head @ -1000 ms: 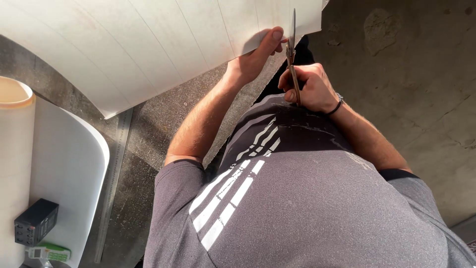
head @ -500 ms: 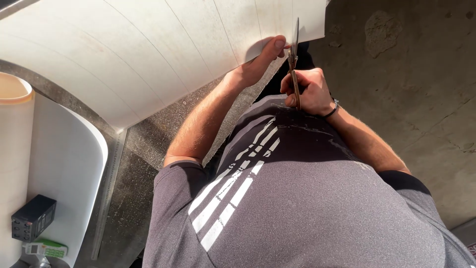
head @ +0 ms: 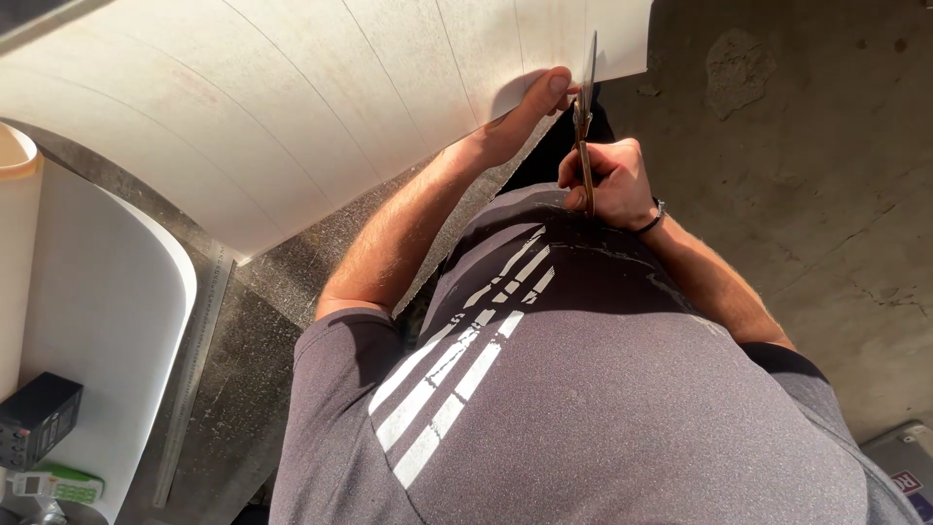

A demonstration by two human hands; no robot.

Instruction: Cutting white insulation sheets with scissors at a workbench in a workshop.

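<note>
The big white sheet (head: 321, 107), ruled with thin pencil lines, hangs off the edge of the dark stone desk (head: 292, 282) and curves toward the person. Compared with a second ago, it fills more of the view and its near corner sits further right, while the scissors (head: 585, 117) remain at the same spot on its lower edge; the cut along one ruled line looks to have gone on only a little, with most of that line's length not yet cut.

The left hand (head: 530, 107) pinches the sheet's edge just beside the blades, fingers closed on the paper. The right hand (head: 607, 180) has its fingers closed around the scissor handles, a dark band at the wrist.

On the left, a second white sheet (head: 107, 321) curls up from the desk, with a long metal ruler (head: 199, 360) beside it, well apart from the hands. A small black box (head: 39, 418) and a green and white gadget (head: 53, 483) lie on that second sheet. Nothing blocks the blades; the bare concrete floor (head: 797, 146) lies to the right.
</note>
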